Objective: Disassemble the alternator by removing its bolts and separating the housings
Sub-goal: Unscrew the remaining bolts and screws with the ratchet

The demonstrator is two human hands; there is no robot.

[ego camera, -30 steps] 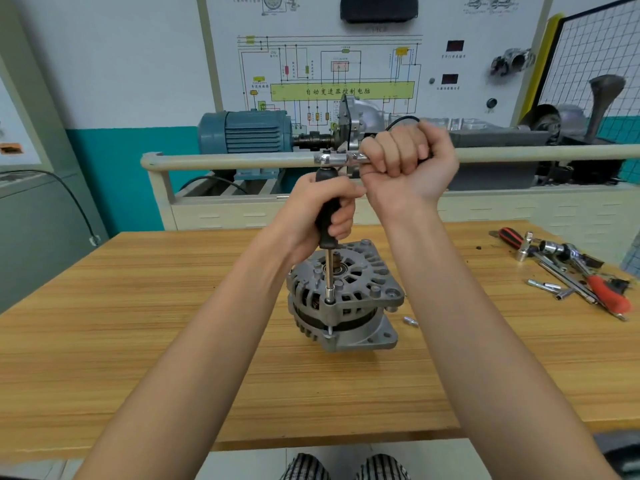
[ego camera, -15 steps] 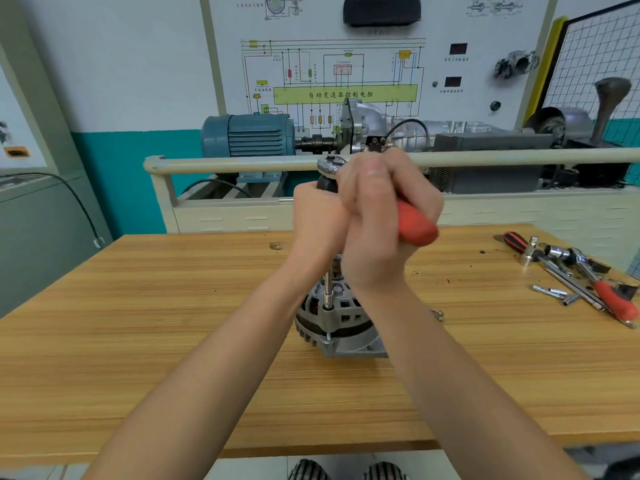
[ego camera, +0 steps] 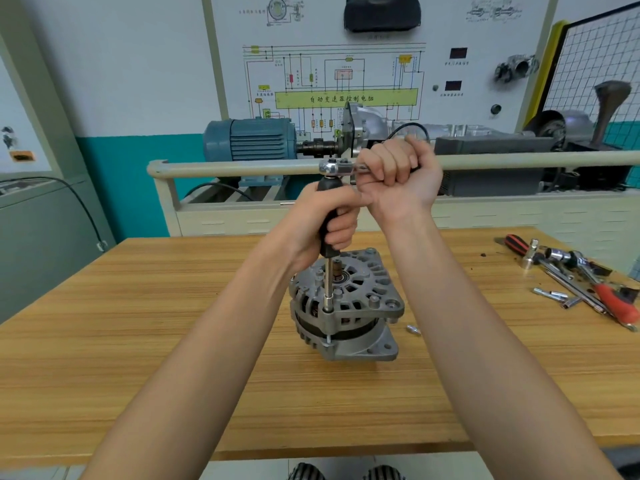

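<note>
Alternator (ego camera: 346,306) standing near the middle of the wooden table (ego camera: 138,341), broad flat base down, vented silver housing facing up, dark band between the two housing halves. Left hand (ego camera: 327,220) wrapped round the black handle (ego camera: 327,216) of an upright extension bar, fingers curled tight, thumb side towards the top. Bare steel shaft (ego camera: 328,278) running straight down from that handle, its socket end seated on a bolt at the near edge of the upper housing. Right hand (ego camera: 398,174) clenched in a fist round the ratchet handle, knuckles up, fingers fully closed over it; handle itself hidden inside the fist. Ratchet head (ego camera: 334,167) showing just left of that fist, sitting on top of the black handle, level with the pale rail behind. Both hands touching, right thumb base against left knuckles. Small loose bolt (ego camera: 413,329) lying on the table just right of the alternator base. Well apart, at the table's far right edge, cluster of tools (ego camera: 581,278): screwdriver with red and black grip, sockets, extension pieces, a red-handled tool. Behind the table, blue electric motor (ego camera: 249,140) on a training rig, wiring diagram board (ego camera: 346,77) on the wall above it.
</note>
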